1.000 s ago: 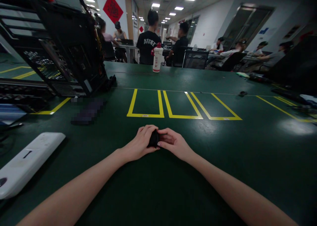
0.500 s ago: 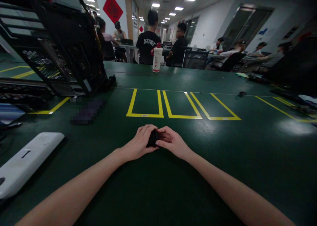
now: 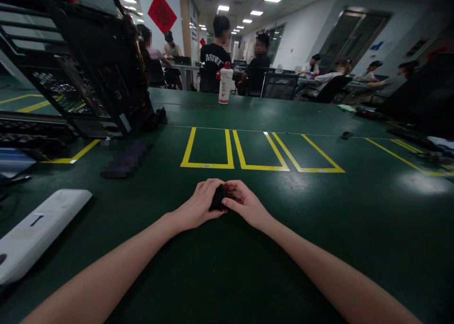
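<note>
A small black object (image 3: 217,199), dark and boxy, is between my two hands low over the green table (image 3: 227,272); its exact kind is too dark to make out. My left hand (image 3: 204,202) wraps round it from the left, thumb below and fingers over the top. From the right, my right hand (image 3: 244,202) closes on its edge, thumb at the near side and fingertips behind. Part of the object is hidden by the fingers.
Yellow tape outlines (image 3: 260,167) mark the table beyond my hands. At left stand an open black computer case (image 3: 106,78) and a white device (image 3: 42,229). A white bottle (image 3: 225,85) stands at the far edge. Several people sit beyond.
My right thumb and fingers have shifted slightly on the black object. My left hand stays nearly still. A person in the background has leaned a little to the right.
</note>
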The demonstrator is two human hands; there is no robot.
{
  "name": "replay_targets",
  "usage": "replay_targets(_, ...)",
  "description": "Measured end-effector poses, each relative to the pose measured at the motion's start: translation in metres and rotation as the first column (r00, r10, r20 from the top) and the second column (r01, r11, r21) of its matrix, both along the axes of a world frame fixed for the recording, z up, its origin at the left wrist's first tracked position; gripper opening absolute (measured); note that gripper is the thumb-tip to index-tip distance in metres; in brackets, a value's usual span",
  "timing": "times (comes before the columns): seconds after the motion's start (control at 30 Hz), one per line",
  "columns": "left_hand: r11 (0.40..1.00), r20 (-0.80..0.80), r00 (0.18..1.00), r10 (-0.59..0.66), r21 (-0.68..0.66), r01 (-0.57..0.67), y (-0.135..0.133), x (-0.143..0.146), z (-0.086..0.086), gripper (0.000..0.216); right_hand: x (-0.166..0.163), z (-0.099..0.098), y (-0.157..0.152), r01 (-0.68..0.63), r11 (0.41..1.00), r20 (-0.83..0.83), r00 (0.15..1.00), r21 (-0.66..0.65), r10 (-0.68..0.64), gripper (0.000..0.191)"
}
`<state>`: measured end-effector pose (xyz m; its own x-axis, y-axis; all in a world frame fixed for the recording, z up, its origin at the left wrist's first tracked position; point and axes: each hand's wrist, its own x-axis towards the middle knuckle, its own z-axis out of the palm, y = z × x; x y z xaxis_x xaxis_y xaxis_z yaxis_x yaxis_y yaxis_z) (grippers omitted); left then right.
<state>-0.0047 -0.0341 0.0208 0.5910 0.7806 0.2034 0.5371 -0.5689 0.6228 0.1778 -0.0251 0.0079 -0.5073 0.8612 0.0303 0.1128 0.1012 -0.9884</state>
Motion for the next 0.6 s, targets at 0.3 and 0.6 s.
replay_targets(0.3, 1.000, 0.004, 1.000, 0.002, -0.011, -0.002, 0.0008, -0.0009, -0.0025, 0.053, 0.0030, -0.0075, -0.0035, -0.063, 0.995, -0.035, 0.997, 0.075, 0.065, 0.030)
replay_targets(0.6, 1.000, -0.005, 1.000, 0.017, -0.013, -0.017, 0.0011, 0.0005, -0.0023, 0.055, -0.0014, -0.0060, -0.0017, 0.035, 0.997, -0.019, 0.999, 0.076, -0.033, 0.028)
